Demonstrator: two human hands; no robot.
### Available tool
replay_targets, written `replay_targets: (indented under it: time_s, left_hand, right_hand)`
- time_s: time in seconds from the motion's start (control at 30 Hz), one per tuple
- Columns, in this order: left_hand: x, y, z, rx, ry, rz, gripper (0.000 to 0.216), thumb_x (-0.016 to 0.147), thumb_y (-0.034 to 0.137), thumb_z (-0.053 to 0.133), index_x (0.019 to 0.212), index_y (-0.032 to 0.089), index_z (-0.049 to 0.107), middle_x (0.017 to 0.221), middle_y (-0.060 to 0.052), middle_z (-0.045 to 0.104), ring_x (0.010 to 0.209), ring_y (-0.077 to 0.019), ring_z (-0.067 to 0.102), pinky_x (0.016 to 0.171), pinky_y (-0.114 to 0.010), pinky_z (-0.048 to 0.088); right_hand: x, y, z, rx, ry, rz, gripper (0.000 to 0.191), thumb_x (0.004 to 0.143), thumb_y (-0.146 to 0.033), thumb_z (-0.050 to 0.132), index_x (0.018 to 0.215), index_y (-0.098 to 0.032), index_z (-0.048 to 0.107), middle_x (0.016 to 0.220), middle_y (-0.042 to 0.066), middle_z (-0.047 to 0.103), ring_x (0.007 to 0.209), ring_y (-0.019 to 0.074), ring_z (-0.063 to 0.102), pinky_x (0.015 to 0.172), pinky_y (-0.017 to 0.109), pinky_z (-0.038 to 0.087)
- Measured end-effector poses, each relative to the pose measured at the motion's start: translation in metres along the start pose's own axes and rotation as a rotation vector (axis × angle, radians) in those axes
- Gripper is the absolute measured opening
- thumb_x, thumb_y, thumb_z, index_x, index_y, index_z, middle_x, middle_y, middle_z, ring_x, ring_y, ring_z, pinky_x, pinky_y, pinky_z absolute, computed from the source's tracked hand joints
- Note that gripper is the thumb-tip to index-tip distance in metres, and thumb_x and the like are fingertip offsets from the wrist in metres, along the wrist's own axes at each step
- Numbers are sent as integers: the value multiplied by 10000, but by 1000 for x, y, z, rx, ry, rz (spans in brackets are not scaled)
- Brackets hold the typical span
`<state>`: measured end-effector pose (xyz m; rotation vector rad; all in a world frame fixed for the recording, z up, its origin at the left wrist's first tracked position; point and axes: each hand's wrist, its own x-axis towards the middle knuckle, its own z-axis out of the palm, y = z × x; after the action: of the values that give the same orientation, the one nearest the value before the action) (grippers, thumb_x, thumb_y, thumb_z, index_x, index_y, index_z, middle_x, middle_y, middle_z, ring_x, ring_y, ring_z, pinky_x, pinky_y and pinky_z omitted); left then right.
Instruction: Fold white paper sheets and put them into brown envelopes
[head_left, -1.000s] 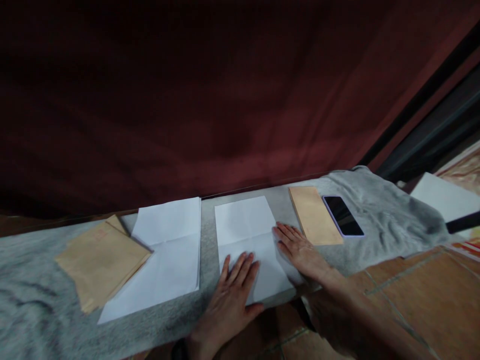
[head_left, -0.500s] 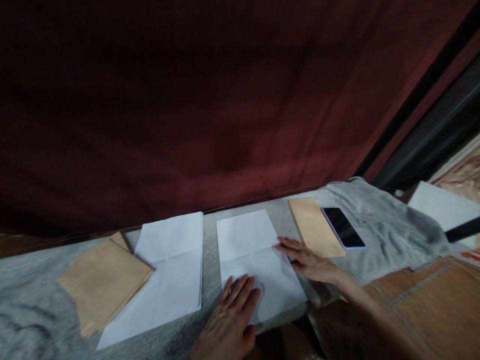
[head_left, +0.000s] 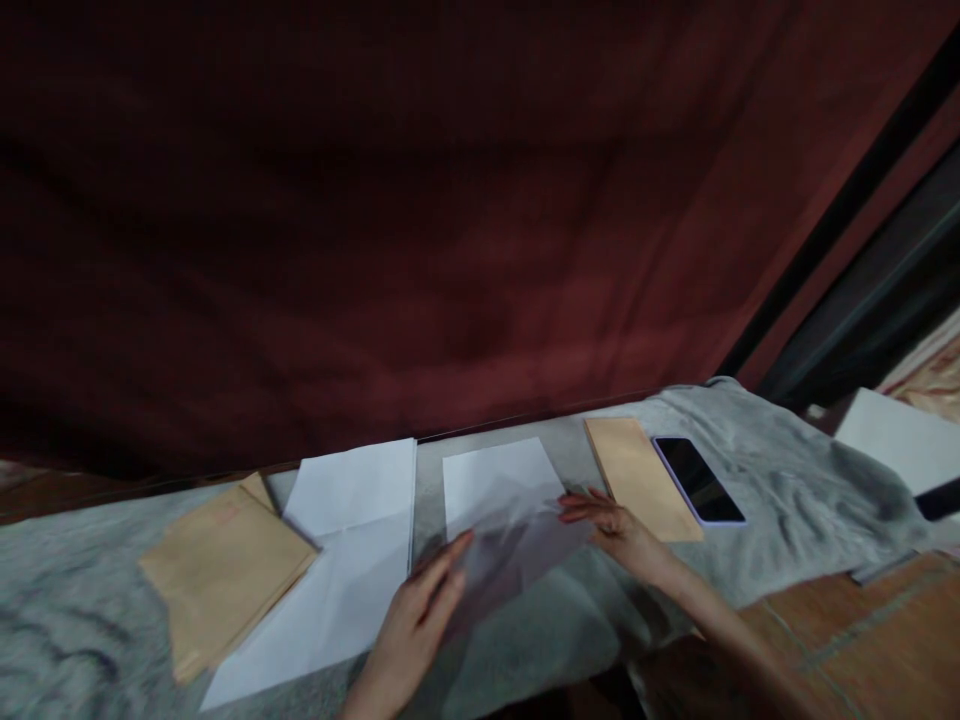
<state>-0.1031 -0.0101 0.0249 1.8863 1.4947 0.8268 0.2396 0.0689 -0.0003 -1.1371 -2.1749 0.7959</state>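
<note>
A creased white sheet of paper (head_left: 495,472) lies in front of me, its near half raised off the cloth and blurred by motion. My left hand (head_left: 420,610) holds the raised part at its left edge, thumb and fingers closed on it. At the right edge, my right hand (head_left: 611,528) has its fingers bent around the paper's side; the fingertips are partly blurred. Left of this sheet is a stack of white paper (head_left: 352,560) with a crease across it. Brown envelopes (head_left: 225,570) overlap that stack's left side.
More brown envelopes (head_left: 641,480) lie right of my right hand, beside a phone (head_left: 697,480) in a purple case. Grey cloth (head_left: 810,490) covers the surface. A dark red curtain (head_left: 450,250) hangs behind; tiled floor (head_left: 862,620) shows at lower right.
Both hands lay flat on the spread sheet before. Now its near half is lifted and turned upward between them, and my left hand has shifted left and up. The view has tilted slightly.
</note>
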Motion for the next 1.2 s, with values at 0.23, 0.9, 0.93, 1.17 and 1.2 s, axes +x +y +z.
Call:
replay_targets:
  time_s: [0.23, 0.9, 0.93, 1.17, 1.2]
  left_hand:
    - [22, -15, -4, -444, 128, -205, 561, 899, 514, 524, 1339, 187, 647, 1115, -101, 778, 1118, -313, 704, 982, -484, 560]
    - [28, -23, 36, -112, 188, -316, 186, 831, 405, 546, 781, 233, 598, 626, 30, 605, 598, -164, 572, 601, -258, 417]
    - [28, -23, 36, -66, 181, -325, 156, 846, 372, 538, 792, 236, 593, 637, 29, 616, 601, -163, 583, 608, -257, 418]
    - [30, -12, 33, 265, 92, -469, 92, 936, 228, 545, 1000, 236, 610, 798, 3, 708, 703, -163, 667, 661, -244, 413]
    - [31, -9, 33, 303, 78, -481, 102, 944, 227, 550, 1027, 232, 610, 818, -3, 717, 720, -167, 676, 665, -246, 412]
  right_hand:
    - [12, -17, 3, 446, 219, 274, 581, 857, -746, 571, 735, -193, 703, 705, 22, 665, 779, 226, 660, 783, 339, 549]
    - [6, 5, 34, -352, 242, 299, 452, 976, -310, 430, 1383, -143, 530, 848, 68, 753, 760, 233, 707, 754, 333, 505]
    - [6, 5, 35, -412, 232, 278, 447, 984, -290, 424, 1388, -131, 529, 885, 86, 763, 810, 244, 717, 806, 348, 507]
    - [5, -7, 44, -698, 177, 205, 382, 1024, -217, 420, 1365, -130, 569, 1025, 111, 770, 950, 248, 707, 959, 393, 425]
    - [5, -8, 45, -728, 168, 203, 377, 1032, -214, 413, 1363, -132, 572, 1035, 112, 769, 962, 246, 702, 964, 394, 412]
